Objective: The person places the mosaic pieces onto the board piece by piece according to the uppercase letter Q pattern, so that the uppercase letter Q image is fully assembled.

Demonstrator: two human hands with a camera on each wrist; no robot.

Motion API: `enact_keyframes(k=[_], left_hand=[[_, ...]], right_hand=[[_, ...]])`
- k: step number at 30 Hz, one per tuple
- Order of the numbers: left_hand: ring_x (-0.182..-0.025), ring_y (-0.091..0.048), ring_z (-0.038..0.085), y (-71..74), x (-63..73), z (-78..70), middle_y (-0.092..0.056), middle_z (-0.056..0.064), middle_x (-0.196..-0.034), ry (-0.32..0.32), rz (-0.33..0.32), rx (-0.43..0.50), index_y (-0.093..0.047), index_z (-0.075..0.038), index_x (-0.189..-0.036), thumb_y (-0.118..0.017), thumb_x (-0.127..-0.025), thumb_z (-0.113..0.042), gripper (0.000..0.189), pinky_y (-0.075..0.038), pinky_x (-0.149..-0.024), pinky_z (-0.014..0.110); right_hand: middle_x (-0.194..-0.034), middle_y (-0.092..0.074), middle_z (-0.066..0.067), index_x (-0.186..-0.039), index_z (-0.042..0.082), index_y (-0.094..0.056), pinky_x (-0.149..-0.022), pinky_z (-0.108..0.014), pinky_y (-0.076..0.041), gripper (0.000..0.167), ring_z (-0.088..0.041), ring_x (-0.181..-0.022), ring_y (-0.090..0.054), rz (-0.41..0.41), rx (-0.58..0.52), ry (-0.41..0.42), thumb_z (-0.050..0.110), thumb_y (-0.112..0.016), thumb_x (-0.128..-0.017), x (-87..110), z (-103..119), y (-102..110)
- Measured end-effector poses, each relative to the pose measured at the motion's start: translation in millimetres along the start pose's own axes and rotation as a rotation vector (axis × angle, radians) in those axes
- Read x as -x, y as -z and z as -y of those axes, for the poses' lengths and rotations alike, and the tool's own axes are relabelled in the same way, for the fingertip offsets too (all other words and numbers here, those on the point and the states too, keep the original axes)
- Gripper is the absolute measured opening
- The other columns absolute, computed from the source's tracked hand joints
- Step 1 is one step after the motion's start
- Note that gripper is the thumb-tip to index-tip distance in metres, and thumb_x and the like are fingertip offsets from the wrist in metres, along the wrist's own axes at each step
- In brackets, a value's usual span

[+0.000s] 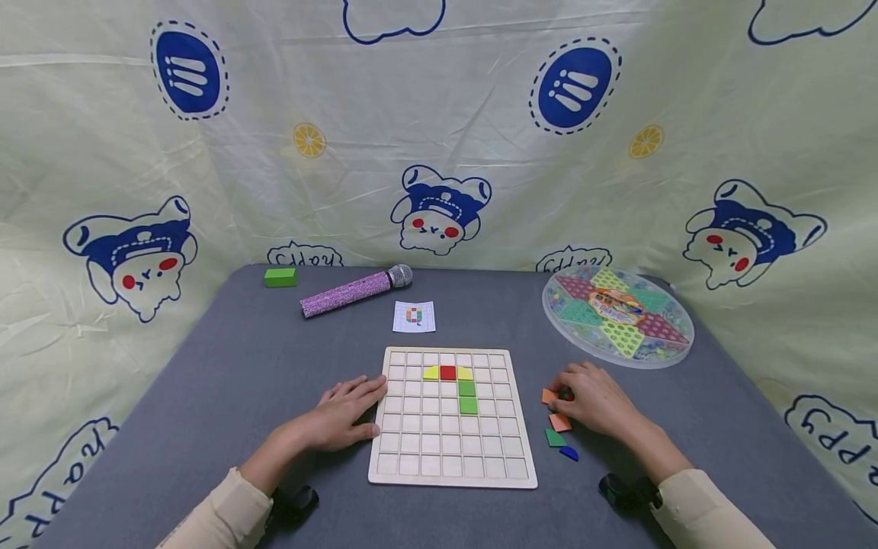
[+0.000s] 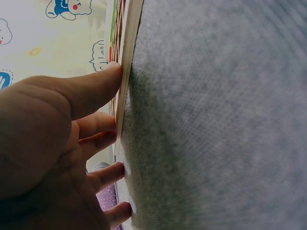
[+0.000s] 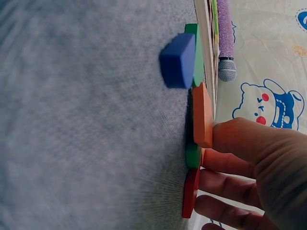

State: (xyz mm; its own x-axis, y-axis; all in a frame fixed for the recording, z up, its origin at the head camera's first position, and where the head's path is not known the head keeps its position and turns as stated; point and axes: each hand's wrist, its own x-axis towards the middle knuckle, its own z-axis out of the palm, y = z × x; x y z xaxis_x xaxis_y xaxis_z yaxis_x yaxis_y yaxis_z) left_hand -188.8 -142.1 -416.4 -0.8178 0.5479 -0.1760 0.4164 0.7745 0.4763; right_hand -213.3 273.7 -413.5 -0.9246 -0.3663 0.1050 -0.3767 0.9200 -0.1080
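Observation:
My left hand (image 1: 341, 415) lies at the left edge of a pale wooden grid board (image 1: 430, 445), thumb and fingertips against its rim. Yellow, red and green tiles (image 1: 448, 373) sit in some upper squares. To the right of the board, my right hand (image 1: 598, 398) is low over several small coloured blocks. Its fingertips touch a red block (image 3: 190, 194), and the thumb is by an orange block (image 3: 202, 115). A dark green block (image 3: 193, 155) shows between these two. Nearer me lie a green block (image 1: 555, 438) and a blue rounded block (image 1: 568, 454).
A small pattern card (image 1: 414, 317) lies beyond the board. Behind it are a purple glitter microphone (image 1: 350, 293) and a bright green box (image 1: 280, 277). A round Chinese checkers set (image 1: 617, 314) sits at the back right. A printed curtain (image 1: 439, 99) hangs behind the table.

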Motion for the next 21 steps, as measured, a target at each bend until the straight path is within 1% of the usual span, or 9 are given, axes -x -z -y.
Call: enact_keyframes(k=[7, 11, 15, 18, 21], left_hand=[[-0.145, -0.016, 0.035, 0.2, 0.0, -0.4, -0.025, 0.006, -0.157, 0.005, 0.002, 0.0, -0.026, -0.012, -0.15, -0.055, -0.095, -0.034, 0.066, -0.011, -0.111, 0.065], [-0.145, -0.016, 0.035, 0.4, -0.1, -0.7, -0.025, 0.006, -0.157, 0.009, 0.004, 0.0, -0.026, -0.013, -0.15, -0.055, -0.095, -0.034, 0.066, -0.011, -0.111, 0.064], [-0.146, -0.015, 0.035, 0.9, 0.2, -1.1, -0.024, 0.006, -0.157, 0.013, 0.006, 0.001, -0.026, -0.013, -0.15, -0.055, -0.095, -0.034, 0.066, -0.011, -0.112, 0.064], [-0.146, -0.016, 0.035, 1.0, 0.2, -1.2, -0.025, 0.006, -0.157, 0.011, 0.006, 0.001, -0.026, -0.012, -0.15, -0.055, -0.095, -0.034, 0.066, -0.011, -0.112, 0.064], [-0.145, -0.016, 0.035, 1.0, 0.1, -1.5, -0.025, 0.006, -0.157, 0.009, 0.008, 0.004, -0.026, -0.012, -0.15, -0.055, -0.095, -0.034, 0.066, -0.011, -0.111, 0.064]], right_hand=[[-0.087, -0.063, 0.0, -0.089, 0.015, -0.071, -0.073, -0.042, -0.043, 0.017, -0.021, -0.085, -0.054, 0.006, 0.011, 0.006, 0.028, -0.074, -0.079, -1.7, 1.7, 1.8], [-0.091, -0.065, -0.002, -0.092, 0.014, -0.071, -0.076, -0.045, -0.044, 0.02, -0.023, -0.088, -0.055, -0.002, 0.026, 0.015, 0.029, -0.074, -0.079, -3.6, 8.7, 6.2], [-0.09, -0.064, -0.002, -0.092, 0.014, -0.071, -0.078, -0.045, -0.045, 0.022, -0.023, -0.087, -0.055, -0.023, 0.037, 0.039, 0.031, -0.074, -0.08, -9.5, 23.0, 10.5], [-0.086, -0.063, 0.0, -0.09, 0.014, -0.072, -0.077, -0.043, -0.045, 0.021, -0.02, -0.084, -0.053, -0.051, 0.031, 0.075, 0.033, -0.075, -0.079, -16.3, 36.5, 10.5], [-0.086, -0.063, 0.0, -0.089, 0.015, -0.073, -0.076, -0.041, -0.044, 0.021, -0.019, -0.085, -0.052, -0.074, 0.025, 0.124, 0.033, -0.075, -0.079, -24.7, 52.2, 8.5]])
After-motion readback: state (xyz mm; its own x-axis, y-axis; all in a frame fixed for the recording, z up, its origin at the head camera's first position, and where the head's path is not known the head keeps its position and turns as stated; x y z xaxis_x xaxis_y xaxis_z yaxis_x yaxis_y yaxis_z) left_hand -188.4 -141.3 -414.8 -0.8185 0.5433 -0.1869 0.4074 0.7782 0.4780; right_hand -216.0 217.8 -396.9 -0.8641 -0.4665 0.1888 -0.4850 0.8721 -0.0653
